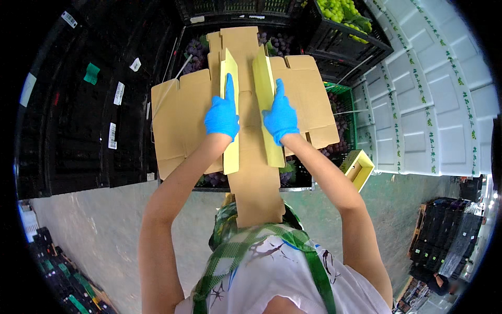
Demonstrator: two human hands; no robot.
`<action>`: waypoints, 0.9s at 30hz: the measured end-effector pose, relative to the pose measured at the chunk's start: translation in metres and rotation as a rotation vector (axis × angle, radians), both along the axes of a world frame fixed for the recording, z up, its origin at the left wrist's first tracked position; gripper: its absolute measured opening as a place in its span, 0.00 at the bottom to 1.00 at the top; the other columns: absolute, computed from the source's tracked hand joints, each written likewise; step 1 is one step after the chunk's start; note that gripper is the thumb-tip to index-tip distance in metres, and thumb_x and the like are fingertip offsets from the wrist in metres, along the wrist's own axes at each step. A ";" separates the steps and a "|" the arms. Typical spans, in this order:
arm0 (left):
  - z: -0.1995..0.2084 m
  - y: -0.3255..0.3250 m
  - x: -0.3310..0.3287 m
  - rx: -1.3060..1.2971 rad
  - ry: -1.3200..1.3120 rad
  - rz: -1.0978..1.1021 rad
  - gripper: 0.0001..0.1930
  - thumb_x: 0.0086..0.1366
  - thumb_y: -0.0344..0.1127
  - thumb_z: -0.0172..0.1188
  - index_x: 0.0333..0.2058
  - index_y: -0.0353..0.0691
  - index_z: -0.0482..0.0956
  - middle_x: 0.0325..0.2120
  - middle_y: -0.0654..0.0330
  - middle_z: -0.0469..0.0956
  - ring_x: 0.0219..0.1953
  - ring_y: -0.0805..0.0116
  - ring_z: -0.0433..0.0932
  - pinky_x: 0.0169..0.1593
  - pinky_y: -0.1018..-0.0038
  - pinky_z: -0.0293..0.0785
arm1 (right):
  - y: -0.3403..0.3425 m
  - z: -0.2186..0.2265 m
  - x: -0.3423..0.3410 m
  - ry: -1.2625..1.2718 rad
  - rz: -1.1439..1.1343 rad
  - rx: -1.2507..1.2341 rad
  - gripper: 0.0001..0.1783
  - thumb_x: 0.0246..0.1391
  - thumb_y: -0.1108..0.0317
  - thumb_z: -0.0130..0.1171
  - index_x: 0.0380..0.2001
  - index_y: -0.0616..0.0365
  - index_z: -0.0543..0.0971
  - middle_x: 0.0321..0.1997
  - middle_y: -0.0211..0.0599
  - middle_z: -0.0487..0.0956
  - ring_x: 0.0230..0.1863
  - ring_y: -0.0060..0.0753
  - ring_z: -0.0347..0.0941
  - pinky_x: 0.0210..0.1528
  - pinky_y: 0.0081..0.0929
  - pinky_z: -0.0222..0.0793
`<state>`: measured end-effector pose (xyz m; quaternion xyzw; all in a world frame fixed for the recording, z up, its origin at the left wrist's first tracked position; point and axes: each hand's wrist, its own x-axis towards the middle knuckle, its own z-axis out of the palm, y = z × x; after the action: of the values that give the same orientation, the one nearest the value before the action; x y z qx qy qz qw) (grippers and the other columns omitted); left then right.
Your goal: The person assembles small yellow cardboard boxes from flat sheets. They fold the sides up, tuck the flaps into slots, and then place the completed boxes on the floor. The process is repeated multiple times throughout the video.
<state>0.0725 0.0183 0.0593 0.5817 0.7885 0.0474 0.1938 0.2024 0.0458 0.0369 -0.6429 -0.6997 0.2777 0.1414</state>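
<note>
Blue-gloved left hand [221,116] and right hand [281,116], index fingers outstretched, pinch the yellow flaps [230,152] of a cardboard box blank [256,183] atop purple grapes [196,54], likely light, stiff yet creasable, best held along its folds.

Cardboard sheet [180,112] — matt and smooth, plastic crates [329,37], cloth apron [228,257]

No legible text, the white labels [119,93] on the black crates [78,149] too small for reading

Cardboard [180,118] lies over grapes [196,54], between stacked crates [68,99] left and stacked boxes [444,89] right.
</note>
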 end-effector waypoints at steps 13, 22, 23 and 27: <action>0.015 -0.042 -0.093 -0.144 -0.402 -0.935 0.25 0.48 0.36 0.58 0.47 0.52 0.66 0.58 0.64 0.42 0.53 0.53 0.55 0.54 0.64 0.55 | -0.013 0.004 0.080 0.382 0.645 0.546 0.27 0.33 0.80 0.52 0.42 0.46 0.71 0.56 0.45 0.54 0.52 0.45 0.57 0.49 0.34 0.57; -0.017 -0.050 -0.097 0.246 -0.232 -1.214 0.30 0.40 0.24 0.55 0.47 0.54 0.65 0.53 0.57 0.56 0.52 0.48 0.56 0.54 0.59 0.54 | 0.009 -0.011 0.100 -0.068 1.247 0.630 0.35 0.32 0.76 0.49 0.50 0.44 0.62 0.57 0.34 0.56 0.32 0.38 0.65 0.36 0.28 0.66; -0.030 -0.045 -0.099 0.269 -0.249 -1.216 0.28 0.42 0.24 0.55 0.45 0.53 0.67 0.51 0.57 0.59 0.51 0.50 0.58 0.54 0.61 0.55 | 0.009 -0.015 0.092 -0.113 1.264 0.687 0.27 0.34 0.73 0.50 0.45 0.45 0.66 0.52 0.33 0.61 0.30 0.37 0.66 0.32 0.27 0.67; -0.029 -0.020 -0.129 0.279 -0.092 -1.173 0.20 0.44 0.24 0.53 0.39 0.48 0.72 0.45 0.56 0.65 0.45 0.57 0.65 0.49 0.70 0.64 | 0.035 -0.013 0.068 -0.184 1.277 0.835 0.15 0.37 0.71 0.51 0.34 0.49 0.69 0.41 0.34 0.68 0.34 0.38 0.66 0.34 0.28 0.67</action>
<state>-0.0567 -0.0021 0.0306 0.9367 0.3135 0.0605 0.1434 0.2705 0.0809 0.0237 -0.0281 -0.9910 -0.0365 0.1259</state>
